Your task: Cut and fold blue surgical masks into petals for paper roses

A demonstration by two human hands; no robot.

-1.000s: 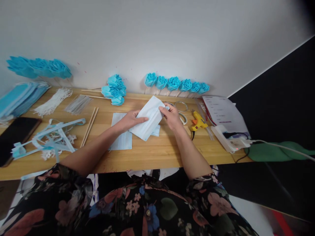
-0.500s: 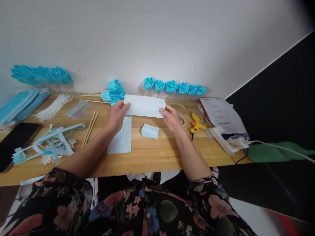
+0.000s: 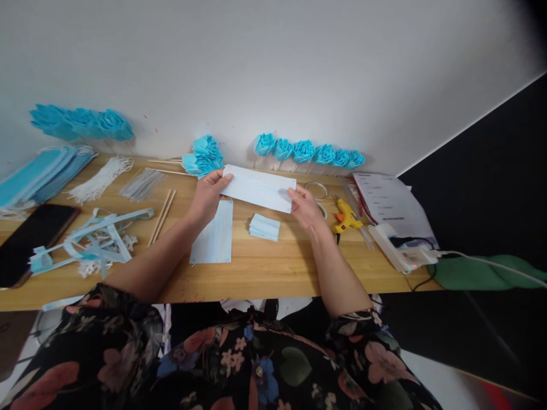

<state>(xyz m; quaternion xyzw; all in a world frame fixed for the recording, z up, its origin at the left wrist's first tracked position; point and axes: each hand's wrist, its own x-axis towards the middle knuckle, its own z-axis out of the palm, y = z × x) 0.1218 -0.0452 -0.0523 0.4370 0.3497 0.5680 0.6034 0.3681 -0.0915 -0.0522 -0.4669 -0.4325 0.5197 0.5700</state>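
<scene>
A pale rectangular face mask sheet (image 3: 258,188) is stretched between my two hands above the table, its right end tilted lower. My left hand (image 3: 210,195) pinches its left end, thumb on top. At the right end my right hand (image 3: 306,206) grips it the same way. Below my left hand another light blue mask sheet (image 3: 215,233) lies flat on the wood. A small stack of cut mask pieces (image 3: 264,226) rests to the right of that sheet.
Blue fabric flowers (image 3: 303,151) lean along the wall. Leftward lie whole masks (image 3: 47,173), white ear loops (image 3: 101,179), wires (image 3: 142,184), wooden sticks (image 3: 161,217), cut strips (image 3: 96,239) and a phone (image 3: 36,242). A yellow glue gun (image 3: 347,215) and a power strip (image 3: 391,247) are rightward.
The held sheet has tilted, its right end dropping, and the crease along its lower part no longer shows. Both hands keep their grip. The view has shifted slightly.
</scene>
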